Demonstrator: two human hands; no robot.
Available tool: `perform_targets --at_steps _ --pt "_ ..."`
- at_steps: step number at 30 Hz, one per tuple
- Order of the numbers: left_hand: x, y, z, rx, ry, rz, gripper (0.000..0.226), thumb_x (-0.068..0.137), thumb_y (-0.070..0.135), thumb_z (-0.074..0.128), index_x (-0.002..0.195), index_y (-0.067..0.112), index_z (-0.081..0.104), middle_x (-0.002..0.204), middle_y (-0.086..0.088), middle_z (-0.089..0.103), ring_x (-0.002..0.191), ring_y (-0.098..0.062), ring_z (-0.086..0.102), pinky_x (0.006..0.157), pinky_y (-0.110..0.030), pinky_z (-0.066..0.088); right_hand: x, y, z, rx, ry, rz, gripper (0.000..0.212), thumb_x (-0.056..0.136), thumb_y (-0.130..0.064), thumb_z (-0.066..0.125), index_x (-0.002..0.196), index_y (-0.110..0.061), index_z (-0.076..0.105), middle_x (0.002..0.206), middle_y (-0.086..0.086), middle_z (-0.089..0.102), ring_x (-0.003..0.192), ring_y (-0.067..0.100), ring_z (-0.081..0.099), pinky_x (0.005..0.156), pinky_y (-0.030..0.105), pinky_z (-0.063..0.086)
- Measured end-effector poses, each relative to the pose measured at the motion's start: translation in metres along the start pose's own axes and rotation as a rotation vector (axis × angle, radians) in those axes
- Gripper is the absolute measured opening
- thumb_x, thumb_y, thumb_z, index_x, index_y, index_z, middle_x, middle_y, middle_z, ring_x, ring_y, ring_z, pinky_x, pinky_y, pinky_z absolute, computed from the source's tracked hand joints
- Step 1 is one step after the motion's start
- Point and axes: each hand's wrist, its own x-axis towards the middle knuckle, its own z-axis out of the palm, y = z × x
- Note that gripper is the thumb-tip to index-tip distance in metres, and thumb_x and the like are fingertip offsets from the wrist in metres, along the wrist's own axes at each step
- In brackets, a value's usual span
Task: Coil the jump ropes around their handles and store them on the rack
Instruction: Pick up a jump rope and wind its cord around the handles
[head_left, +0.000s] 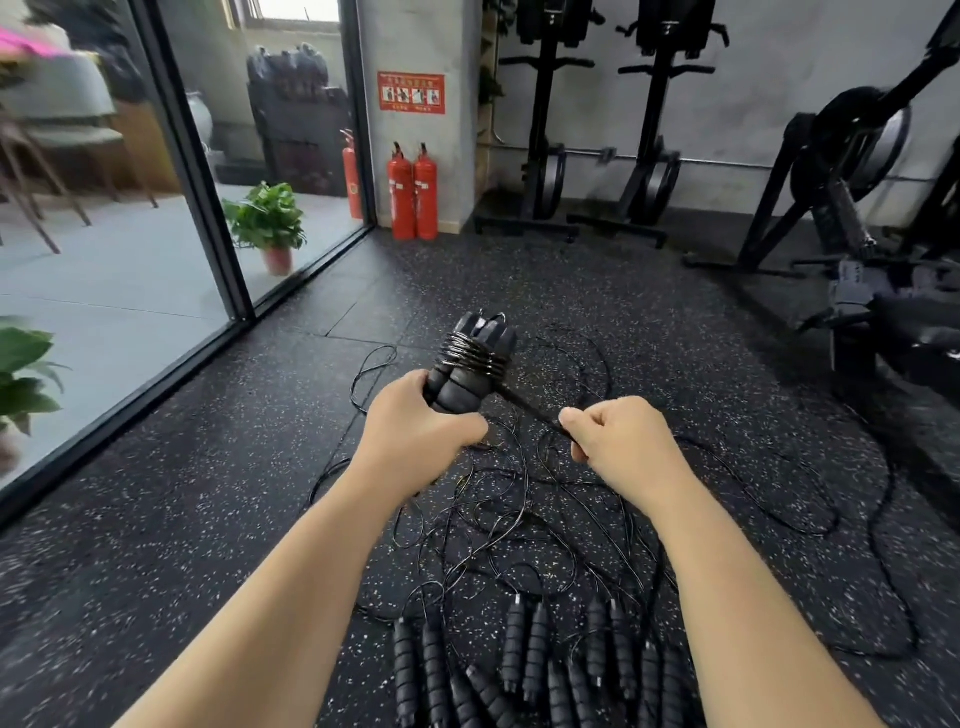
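Observation:
My left hand (418, 415) grips the lower end of a pair of black foam jump rope handles (470, 364) held side by side, pointing up and away. Several turns of thin black rope (470, 356) are wound around their middle. My right hand (615, 439) pinches the free stretch of that rope (530, 408), pulled taut to the right of the handles. On the floor below lie several more black handles (524, 660) in a row, with their ropes (519, 525) in a loose tangle. No storage rack for the ropes is identifiable in view.
The floor is black speckled rubber (208, 519). A glass wall (171, 234) runs along the left with potted plants (267, 221) behind it. Two red fire extinguishers (413, 192) stand at a pillar. Black gym machines (852, 197) stand at the back and right.

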Motion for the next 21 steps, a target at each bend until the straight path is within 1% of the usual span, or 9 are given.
perform_targets --at_steps 5,8,10,12,14,17,18,20,21 --pt "0.006 -0.005 -0.005 -0.150 0.007 -0.162 0.018 0.071 0.002 0.068 0.074 0.012 0.053 0.051 0.002 0.042 0.041 -0.014 0.034 0.040 -0.019 0.028 -0.009 -0.022 0.003 -0.101 -0.085 -0.061 0.050 0.094 -0.037 0.050 0.052 -0.013 0.062 0.037 -0.009 0.049 0.049 0.018 0.052 0.065 0.037 0.051" --pt "0.009 -0.011 -0.010 -0.080 0.060 -0.158 0.020 0.062 0.013 0.071 0.072 0.013 0.054 0.052 0.002 0.045 0.047 -0.018 0.038 0.046 -0.023 0.033 -0.017 -0.036 -0.001 -0.152 -0.106 -0.114 0.051 0.095 -0.042 0.048 0.061 -0.008 0.064 0.033 -0.012 0.045 0.046 0.017 0.049 0.063 0.034 0.049" --pt "0.011 -0.013 -0.011 0.074 0.091 -0.144 0.028 0.053 0.027 0.068 0.073 0.015 0.055 0.059 0.004 0.054 0.055 -0.021 0.048 0.056 -0.028 0.040 -0.023 -0.046 -0.006 -0.190 -0.102 -0.163 0.051 0.096 -0.045 0.048 0.066 -0.007 0.065 0.036 -0.013 0.047 0.049 0.017 0.051 0.063 0.032 0.048" --pt "0.010 -0.013 -0.011 0.345 0.122 -0.122 0.032 0.061 0.033 0.070 0.086 0.020 0.055 0.074 0.006 0.061 0.070 -0.022 0.059 0.065 -0.030 0.043 -0.030 -0.057 -0.011 -0.229 -0.085 -0.225 0.050 0.096 -0.047 0.047 0.070 -0.009 0.067 0.047 -0.007 0.055 0.056 0.020 0.057 0.065 0.033 0.050" --pt "0.008 -0.012 -0.009 0.594 0.178 -0.040 0.028 0.074 0.036 0.066 0.096 0.023 0.053 0.085 0.006 0.062 0.083 -0.023 0.061 0.069 -0.031 0.043 -0.035 -0.065 -0.015 -0.269 -0.071 -0.268 0.046 0.096 -0.046 0.048 0.072 -0.010 0.066 0.054 -0.001 0.057 0.060 0.020 0.058 0.066 0.033 0.050" --pt "0.005 -0.011 -0.005 0.772 0.223 0.101 0.022 0.081 0.037 0.059 0.097 0.024 0.049 0.090 0.005 0.060 0.086 -0.025 0.060 0.068 -0.031 0.042 -0.036 -0.070 -0.017 -0.305 -0.097 -0.321 0.043 0.093 -0.040 0.053 0.062 -0.010 0.054 0.051 -0.003 0.048 0.054 0.018 0.048 0.059 0.031 0.043" --pt "0.005 -0.011 -0.004 0.823 0.223 0.148 0.022 0.082 0.036 0.058 0.096 0.023 0.047 0.091 0.004 0.060 0.085 -0.025 0.060 0.066 -0.031 0.040 -0.036 -0.071 -0.018 -0.303 -0.120 -0.337 0.041 0.092 -0.038 0.054 0.061 -0.010 0.054 0.053 -0.002 0.048 0.054 0.019 0.047 0.058 0.033 0.043" --pt "0.003 -0.008 -0.001 0.927 0.185 0.248 0.024 0.081 0.033 0.060 0.094 0.025 0.043 0.093 0.005 0.058 0.088 -0.024 0.060 0.066 -0.032 0.036 -0.034 -0.069 -0.020 -0.279 -0.164 -0.344 0.034 0.090 -0.035 0.057 0.067 -0.010 0.061 0.058 -0.001 0.054 0.058 0.020 0.051 0.061 0.035 0.046" --pt "0.001 -0.007 0.001 0.979 0.135 0.312 0.025 0.080 0.032 0.062 0.096 0.027 0.043 0.095 0.006 0.058 0.091 -0.023 0.060 0.069 -0.032 0.035 -0.032 -0.067 -0.022 -0.269 -0.179 -0.334 0.032 0.090 -0.036 0.059 0.069 -0.012 0.064 0.059 -0.002 0.056 0.059 0.019 0.052 0.062 0.034 0.045"
